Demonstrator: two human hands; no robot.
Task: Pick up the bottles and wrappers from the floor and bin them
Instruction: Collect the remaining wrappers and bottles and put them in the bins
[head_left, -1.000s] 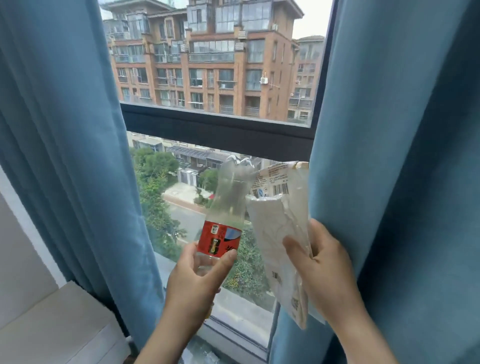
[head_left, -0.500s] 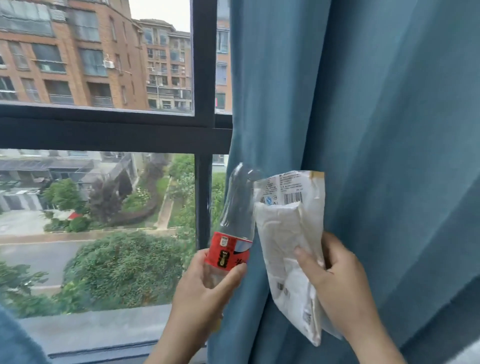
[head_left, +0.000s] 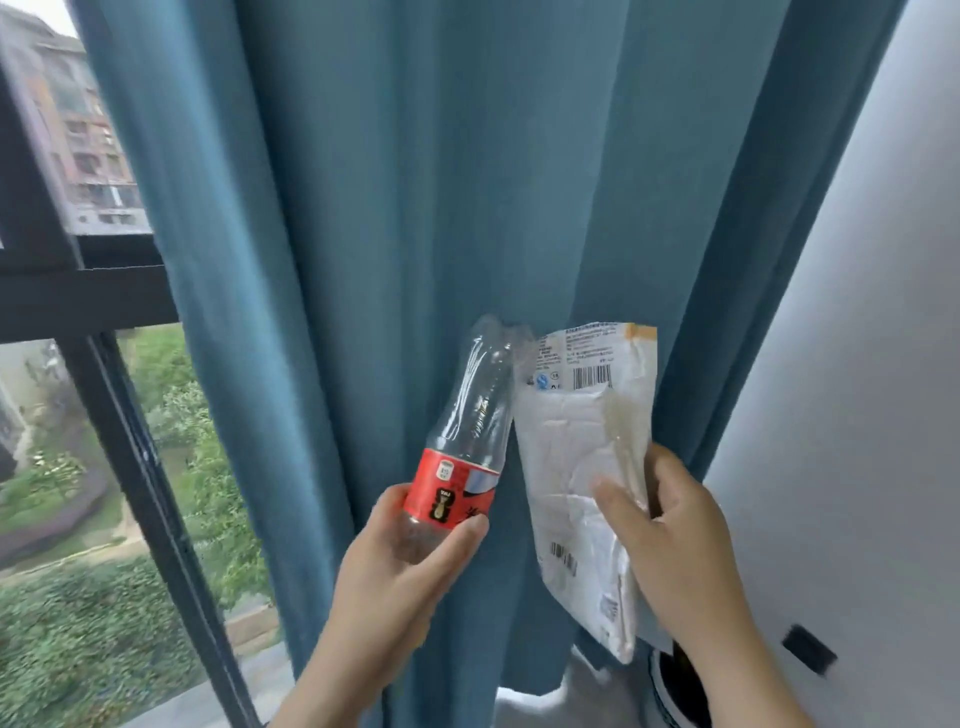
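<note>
The left hand (head_left: 395, 564) and right hand (head_left: 672, 535) are bare, and both forearms (head_left: 743, 670) are uncovered to the lower edge of view.

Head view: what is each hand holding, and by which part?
The left hand grips the clear bottle at its lower end, across and below the red label. The right hand pinches the white wrapper at its right edge, halfway down.

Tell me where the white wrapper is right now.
Head view, right of centre: the right hand holds the white wrapper up before the blue curtain, beside and just right of the clear bottle in the left hand.
</note>
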